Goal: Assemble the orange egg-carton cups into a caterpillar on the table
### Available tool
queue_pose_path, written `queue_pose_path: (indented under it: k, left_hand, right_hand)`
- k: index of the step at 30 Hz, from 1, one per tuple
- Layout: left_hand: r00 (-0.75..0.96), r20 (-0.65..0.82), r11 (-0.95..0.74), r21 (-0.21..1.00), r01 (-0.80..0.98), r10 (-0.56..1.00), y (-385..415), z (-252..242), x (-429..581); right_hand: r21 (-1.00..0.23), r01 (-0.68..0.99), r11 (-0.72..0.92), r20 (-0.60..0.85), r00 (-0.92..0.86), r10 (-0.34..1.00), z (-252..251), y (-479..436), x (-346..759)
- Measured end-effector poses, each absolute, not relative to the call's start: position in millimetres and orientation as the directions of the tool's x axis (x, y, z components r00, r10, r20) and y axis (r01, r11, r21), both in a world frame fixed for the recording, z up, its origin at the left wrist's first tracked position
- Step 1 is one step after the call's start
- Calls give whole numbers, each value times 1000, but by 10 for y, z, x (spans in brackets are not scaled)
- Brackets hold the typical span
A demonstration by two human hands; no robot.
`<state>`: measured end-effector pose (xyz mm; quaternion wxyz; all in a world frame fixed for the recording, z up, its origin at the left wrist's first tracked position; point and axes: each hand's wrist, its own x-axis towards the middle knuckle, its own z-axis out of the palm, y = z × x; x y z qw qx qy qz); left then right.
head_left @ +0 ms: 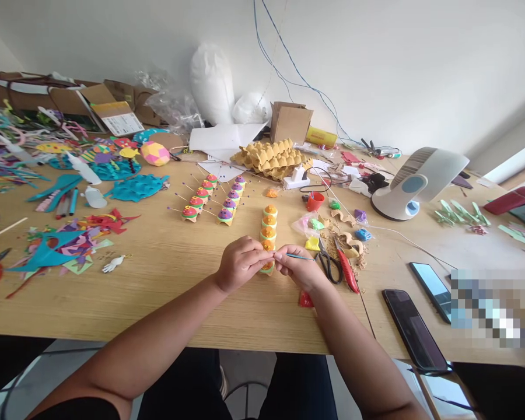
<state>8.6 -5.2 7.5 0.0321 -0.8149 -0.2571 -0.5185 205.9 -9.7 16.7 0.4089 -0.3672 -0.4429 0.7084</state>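
Note:
My left hand [245, 262] is closed, its fingertips pressed together and meeting the fingertips of my right hand; whatever lies between them is too small to make out. In my right hand [295, 267] a thin blue stick [301, 256] is pinched, pointing back to the right. Just behind and below both hands stands an orange egg-carton caterpillar [269, 220] with green trim, its near end partly hidden by the fingers. Further back left are a red-topped caterpillar [200, 198] and a purple-topped one [231, 200], both with thin pins sticking out at the sides.
Right of my hands lie black scissors [330, 269], a red utility knife [346, 267], carton scraps and clay lumps [363, 234]. A white fan [413, 184] and two phones [413, 329] are further right. Paper scraps [74, 245] cover the left; egg cartons [271, 157] are stacked behind.

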Motion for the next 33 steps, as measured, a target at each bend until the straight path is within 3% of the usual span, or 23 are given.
queue_pose_path:
  k: [5, 13, 16, 21, 25, 29, 33]
  left_hand:
    - [340, 867, -863, 178, 473, 365, -59, 77, 84]
    - [369, 877, -851, 80, 518, 307, -78, 110, 71]
    - [337, 872, -839, 138, 526, 355, -82, 96, 71]
    - [192, 850, -803, 356, 479, 491, -65, 55, 80]
    - [189, 842, -802, 377, 464, 505, -53, 40, 90]
    - [229, 845, -819, 345, 458, 483, -68, 51, 94]
    - [250, 850, -829, 317, 461, 464, -79, 63, 96]
  right_hand:
    - [-966, -188, -178, -95, -382, 919, 166, -90, 2071]
    - [-934, -251, -254, -142, -391, 909, 159, -103, 2034]
    - [-908, -303, -288, -164, -376, 912, 151, -88, 2022]
    - [-786, -533, -313, -195, -266, 944, 200, -20, 2092]
    - [-715, -595, -368, -226, -302, 926, 238, 12, 2157]
    - [-729, -558, -396, -249, -323, 913, 235, -18, 2130]
    - [-860, -381, -341, -199, -366, 909, 237, -104, 2053]
